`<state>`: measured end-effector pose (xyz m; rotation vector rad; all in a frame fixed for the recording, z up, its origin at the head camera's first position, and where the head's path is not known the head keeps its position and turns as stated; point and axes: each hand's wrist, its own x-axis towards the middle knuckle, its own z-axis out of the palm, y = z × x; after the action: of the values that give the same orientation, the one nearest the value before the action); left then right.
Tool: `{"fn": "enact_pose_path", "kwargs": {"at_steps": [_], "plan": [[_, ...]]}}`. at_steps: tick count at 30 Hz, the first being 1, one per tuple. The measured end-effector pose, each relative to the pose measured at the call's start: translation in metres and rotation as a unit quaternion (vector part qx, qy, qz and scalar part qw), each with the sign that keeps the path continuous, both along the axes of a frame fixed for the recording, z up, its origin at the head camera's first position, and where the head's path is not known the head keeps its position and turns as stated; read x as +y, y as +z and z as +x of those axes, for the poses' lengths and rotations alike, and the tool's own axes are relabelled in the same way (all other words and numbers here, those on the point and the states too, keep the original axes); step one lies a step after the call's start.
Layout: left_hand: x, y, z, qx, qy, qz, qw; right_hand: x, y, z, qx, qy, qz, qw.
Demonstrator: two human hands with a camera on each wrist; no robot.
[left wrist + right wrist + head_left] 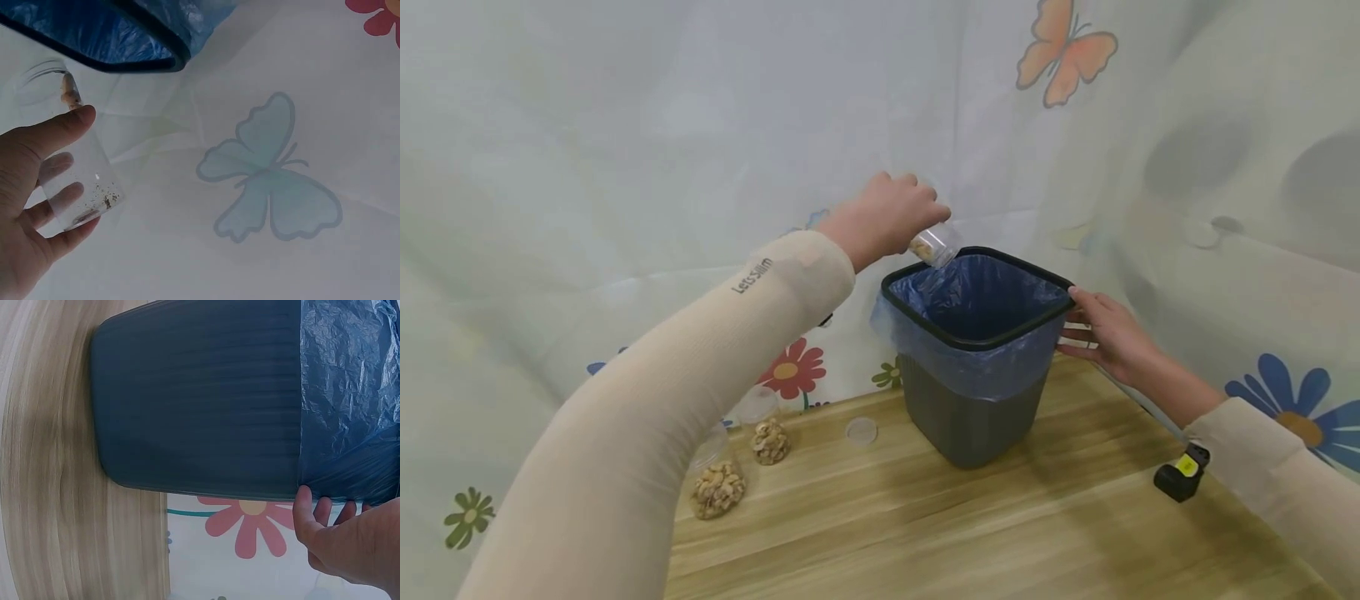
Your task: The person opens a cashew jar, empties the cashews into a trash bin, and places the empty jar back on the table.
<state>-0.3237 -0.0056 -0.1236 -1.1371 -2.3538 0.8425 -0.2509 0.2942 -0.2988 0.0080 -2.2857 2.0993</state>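
Observation:
My left hand (887,215) grips a small clear jar (942,243) and holds it tipped over the left rim of a trash can (962,417). A few light nut pieces lie near the jar's mouth in the left wrist view, with brown crumbs (108,201) at its base. A blue plastic bag (1000,375) lines the can and folds down over its outside. On the can's right side, my right hand (1108,337) rests with extended fingers against the bag, just under the black rim.
Two clear jars holding nuts, a nearer one (718,490) and a farther one (771,442), stand at the left on the wooden table (880,533). A round clear lid (861,431) lies between them and the can. A printed cloth (737,108) hangs close behind.

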Motion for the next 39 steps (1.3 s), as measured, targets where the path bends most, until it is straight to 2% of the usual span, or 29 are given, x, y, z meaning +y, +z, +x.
{"fn": "enact_pose_path", "kwargs": {"at_steps": [3, 6, 9, 11, 14, 16, 19, 21, 24, 28, 32, 35, 39], "plan": [[0.006, -0.016, 0.000, 0.044, -0.019, -0.057, 0.9973, -0.001, 0.000, -0.001, 0.001, -0.003, -0.001, 1.000], [0.012, -0.031, -0.001, 0.073, -0.042, -0.114, 0.9899, -0.002, 0.001, -0.003, 0.003, -0.003, 0.002, 1.000], [0.016, -0.041, -0.001, 0.086, -0.053, -0.140, 0.9850, -0.004, 0.001, -0.004, 0.003, -0.002, 0.001, 1.000], [0.016, -0.043, -0.001, 0.086, -0.052, -0.143, 0.9847, -0.005, 0.000, -0.004, 0.002, 0.001, -0.002, 1.000], [0.015, -0.040, 0.001, 0.074, -0.041, -0.123, 0.9888, -0.007, -0.002, -0.005, 0.001, 0.001, -0.005, 1.000], [0.012, -0.035, 0.002, 0.048, -0.024, -0.089, 0.9946, -0.008, -0.002, -0.005, -0.001, -0.001, -0.005, 1.000], [0.006, -0.027, 0.003, -0.030, 0.022, 0.001, 0.9993, -0.007, -0.001, -0.007, -0.003, -0.008, -0.005, 1.000], [0.002, -0.024, 0.003, -0.088, 0.054, 0.066, 0.9925, -0.006, 0.001, -0.008, -0.004, -0.013, -0.006, 1.000], [-0.005, -0.026, -0.002, -0.153, 0.078, 0.157, 0.9725, -0.004, 0.003, -0.008, -0.005, -0.017, -0.011, 1.000], [-0.020, -0.035, -0.012, -0.204, 0.074, 0.258, 0.9412, -0.005, 0.005, -0.008, -0.003, -0.017, -0.009, 1.000], [-0.038, -0.042, -0.016, -0.260, 0.072, 0.352, 0.8964, -0.006, 0.005, -0.007, 0.000, -0.015, -0.001, 1.000], [-0.048, -0.047, -0.018, -0.296, 0.073, 0.413, 0.8584, -0.006, 0.004, -0.006, -0.001, -0.015, -0.002, 1.000], [-0.060, -0.055, -0.019, -0.340, 0.069, 0.471, 0.8111, -0.004, 0.003, -0.004, -0.003, -0.021, -0.008, 1.000]]}}
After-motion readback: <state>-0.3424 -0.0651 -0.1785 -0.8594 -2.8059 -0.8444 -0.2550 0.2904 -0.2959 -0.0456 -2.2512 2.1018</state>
